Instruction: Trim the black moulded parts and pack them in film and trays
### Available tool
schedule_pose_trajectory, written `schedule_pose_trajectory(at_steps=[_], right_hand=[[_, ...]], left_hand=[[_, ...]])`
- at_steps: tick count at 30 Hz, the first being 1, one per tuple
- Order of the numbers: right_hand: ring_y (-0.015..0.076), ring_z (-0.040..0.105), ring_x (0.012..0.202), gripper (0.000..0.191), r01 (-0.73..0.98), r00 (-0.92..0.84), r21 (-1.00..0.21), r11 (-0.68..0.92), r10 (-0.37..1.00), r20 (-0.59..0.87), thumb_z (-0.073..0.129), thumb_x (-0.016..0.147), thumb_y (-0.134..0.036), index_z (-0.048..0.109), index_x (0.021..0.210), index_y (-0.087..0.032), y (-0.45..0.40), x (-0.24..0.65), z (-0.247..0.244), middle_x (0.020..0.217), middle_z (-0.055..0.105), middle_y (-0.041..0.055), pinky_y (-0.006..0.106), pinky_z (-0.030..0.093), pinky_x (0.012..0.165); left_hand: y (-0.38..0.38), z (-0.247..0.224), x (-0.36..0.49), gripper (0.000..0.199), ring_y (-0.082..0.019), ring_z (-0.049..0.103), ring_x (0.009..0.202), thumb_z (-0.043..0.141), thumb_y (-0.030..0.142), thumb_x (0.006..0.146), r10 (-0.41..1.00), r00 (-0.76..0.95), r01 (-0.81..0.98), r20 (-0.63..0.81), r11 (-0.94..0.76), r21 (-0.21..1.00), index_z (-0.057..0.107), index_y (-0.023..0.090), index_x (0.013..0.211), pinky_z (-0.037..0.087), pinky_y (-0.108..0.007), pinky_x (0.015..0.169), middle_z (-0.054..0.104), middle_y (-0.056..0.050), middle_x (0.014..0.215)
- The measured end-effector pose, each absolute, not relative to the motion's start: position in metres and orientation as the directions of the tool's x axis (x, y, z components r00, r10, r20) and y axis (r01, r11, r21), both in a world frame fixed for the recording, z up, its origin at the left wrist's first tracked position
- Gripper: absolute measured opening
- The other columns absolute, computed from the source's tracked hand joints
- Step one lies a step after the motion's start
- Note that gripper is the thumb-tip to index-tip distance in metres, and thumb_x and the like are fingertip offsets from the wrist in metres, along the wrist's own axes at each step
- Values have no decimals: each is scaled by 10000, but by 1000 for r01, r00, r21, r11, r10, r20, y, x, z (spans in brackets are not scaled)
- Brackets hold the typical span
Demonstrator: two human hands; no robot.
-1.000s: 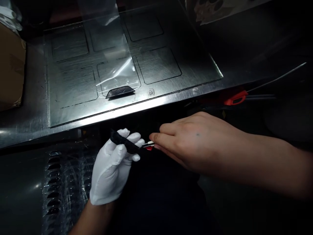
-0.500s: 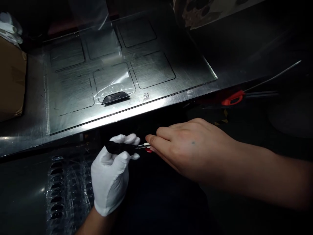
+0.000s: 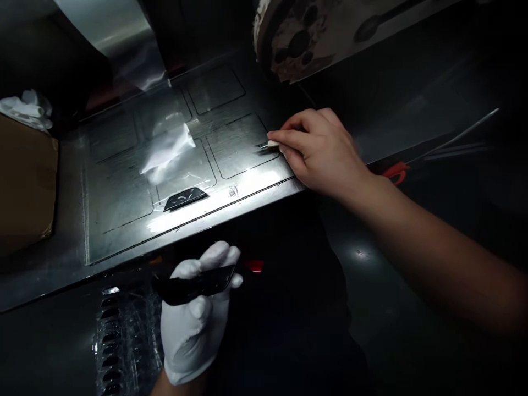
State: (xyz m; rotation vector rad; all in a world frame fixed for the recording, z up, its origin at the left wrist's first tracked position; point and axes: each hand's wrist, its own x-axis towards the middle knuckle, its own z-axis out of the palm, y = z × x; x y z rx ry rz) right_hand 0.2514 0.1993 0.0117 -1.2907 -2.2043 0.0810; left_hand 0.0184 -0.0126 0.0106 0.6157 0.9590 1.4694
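Note:
My left hand (image 3: 196, 324), in a white glove, grips a glossy black curved part (image 3: 193, 285) below the table's front edge. Bare and pinched, my right hand (image 3: 319, 151) holds a small white-handled tool (image 3: 272, 144) by its end, at the right part of the metal table (image 3: 190, 221). The tool's thin dark tip points left, over the outlined rectangles on the sheet. Another black part (image 3: 185, 199) lies near the front edge, by a crumpled clear film (image 3: 169, 154).
A cardboard box (image 3: 27, 181) with white cloth on top stands at the left. Clear trays of black parts (image 3: 111, 346) sit low at the left. Red-handled scissors (image 3: 396, 172) are behind my right forearm. A worn machine piece (image 3: 301, 41) hangs at the upper right.
My right hand has moved up and away from my left hand to the table, taking the tool with it. My left hand still holds the black part, now slightly lower in view.

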Motion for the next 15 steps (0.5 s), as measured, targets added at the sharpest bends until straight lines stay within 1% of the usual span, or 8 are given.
schedule_pose_trajectory(at_steps=[3, 5, 6, 7, 9, 11, 13, 15], right_hand=[[305, 534, 1284, 367, 694, -271, -457, 556, 790, 550, 603, 1006, -267, 651, 1369, -244, 171, 259, 11, 1336, 636, 102, 515, 439, 1090], [295, 586, 1237, 384, 603, -131, -595, 531, 802, 583, 638, 974, -262, 653, 1357, -283, 134, 272, -2, 1332, 631, 91, 494, 475, 1077], [281, 636, 1147, 346, 541, -36, -683, 491, 825, 564, 653, 959, -270, 684, 1302, -314, 114, 279, -15, 1261, 655, 74, 477, 525, 1013], [249, 678, 993, 261, 455, 80, -790, 411, 865, 496, 665, 950, -285, 726, 1201, -324, 96, 287, -32, 1141, 683, 56, 444, 572, 908], [189, 670, 760, 194, 210, 331, -977, 38, 937, 107, 656, 961, -372, 727, 1123, -292, 75, 303, -74, 951, 694, 31, 362, 590, 706], [192, 669, 726, 358, 158, 449, -985, -66, 893, 13, 596, 982, -479, 641, 1269, -270, 78, 319, -113, 935, 707, 37, 333, 578, 609], [224, 703, 916, 460, 157, 490, -984, -89, 872, -1, 629, 952, -527, 601, 1331, -268, 102, 334, -139, 1095, 731, 65, 366, 609, 748], [252, 673, 1117, 455, 163, 481, -981, -102, 877, -11, 677, 942, -501, 624, 1314, -245, 129, 346, -146, 1265, 697, 83, 429, 575, 949]], left_hand=[[-6, 10, 25, 293, -302, 648, 1295, 795, 424, 854, 959, -193, -480, -207, 92, 872, 717, 433, 1137, 648, -391, 889, 715, 27, 1371], [-1, 8, 32, 282, -320, 599, 1353, 813, 493, 813, 935, -240, -437, -261, 136, 889, 731, 453, 1081, 625, -444, 958, 705, 57, 1379], [2, 7, 36, 286, -333, 587, 1365, 826, 509, 791, 924, -254, -423, -287, 161, 892, 740, 449, 1057, 606, -480, 997, 714, 59, 1364], [4, 5, 40, 296, -354, 594, 1353, 848, 508, 762, 915, -252, -410, -315, 194, 891, 753, 427, 1030, 585, -520, 1026, 732, 44, 1334], [8, -2, 47, 341, -404, 665, 1245, 911, 479, 677, 887, -218, -334, -407, 324, 885, 785, 349, 966, 563, -592, 1036, 786, -25, 1218], [15, -13, 52, 398, -435, 720, 1122, 951, 452, 605, 826, -175, -202, -536, 502, 841, 806, 260, 922, 553, -630, 1028, 817, -100, 1084], [24, -28, 56, 470, -425, 739, 1073, 952, 447, 599, 743, -144, -118, -654, 643, 757, 811, 203, 974, 544, -612, 1048, 821, -130, 1031], [33, -47, 60, 550, -383, 737, 1098, 934, 433, 648, 692, -80, -164, -717, 701, 694, 782, 176, 1110, 538, -537, 1080, 815, -129, 1072]])
